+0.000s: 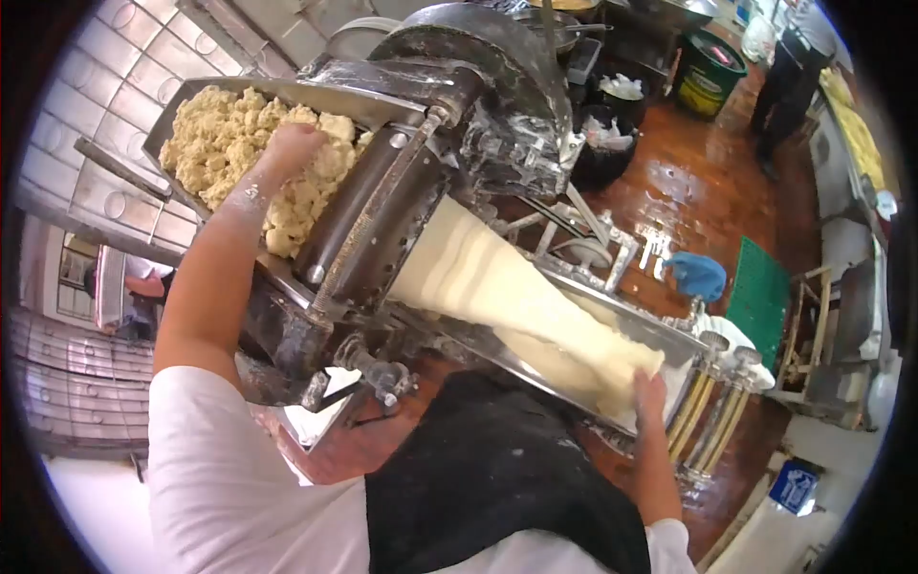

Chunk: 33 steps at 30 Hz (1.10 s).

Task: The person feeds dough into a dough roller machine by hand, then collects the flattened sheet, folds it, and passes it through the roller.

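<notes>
My left hand [295, 150] is curled down into crumbly dough [212, 134] in the metal hopper at the upper left, its fingertips hidden by the dough. Beside the hopper lie the dark rollers [368, 196] of a dough sheeter. A smooth, pale dough sheet [488, 273] comes out below the rollers and stretches down to the right over a long metal tray [660, 335]. At its far end, my right hand [650, 394] grips the sheet's edge, with the fingers partly hidden. More dough lies folded in the tray beneath the sheet.
Large machine wheels and a guard [473, 48] rise behind the rollers. Yellow-banded cylinders [712, 411] stand at the tray's end. Farther off are a green bucket [708, 75], a green board [758, 290], a blue cloth [696, 275] and another person [792, 81] on the wet red floor.
</notes>
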Tool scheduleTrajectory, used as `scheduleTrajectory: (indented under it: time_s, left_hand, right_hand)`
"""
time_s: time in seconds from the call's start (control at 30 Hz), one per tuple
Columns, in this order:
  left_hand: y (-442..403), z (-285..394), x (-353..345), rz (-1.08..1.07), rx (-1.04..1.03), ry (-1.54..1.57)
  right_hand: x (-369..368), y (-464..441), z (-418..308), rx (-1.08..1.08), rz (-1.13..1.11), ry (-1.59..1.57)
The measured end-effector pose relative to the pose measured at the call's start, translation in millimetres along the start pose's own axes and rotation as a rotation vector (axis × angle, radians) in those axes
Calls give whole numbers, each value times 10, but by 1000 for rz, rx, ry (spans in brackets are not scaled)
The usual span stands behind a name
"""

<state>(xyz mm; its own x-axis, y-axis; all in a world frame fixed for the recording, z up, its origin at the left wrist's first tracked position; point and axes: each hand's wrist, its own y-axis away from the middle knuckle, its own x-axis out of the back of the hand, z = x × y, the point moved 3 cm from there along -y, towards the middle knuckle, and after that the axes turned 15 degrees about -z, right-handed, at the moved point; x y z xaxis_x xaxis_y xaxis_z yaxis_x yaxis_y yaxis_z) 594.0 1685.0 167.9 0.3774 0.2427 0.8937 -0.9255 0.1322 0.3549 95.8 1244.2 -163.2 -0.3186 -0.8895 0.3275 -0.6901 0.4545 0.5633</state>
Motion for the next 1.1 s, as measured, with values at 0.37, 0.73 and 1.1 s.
scheduleTrajectory:
  time_s: [0.37, 0.73, 1.1]
  left_hand:
    - [407, 443, -235, 35, -84, -311]
    - [420, 270, -358, -141, -62, 195]
    - [591, -720, 757, -26, 443, -345]
  right_hand:
    - [447, -98, 221, 105, 328, 278]
    - [-1164, -590, -709, 331, -233, -108]
    - [-3251, -294, -2921, -239, -1131, -998]
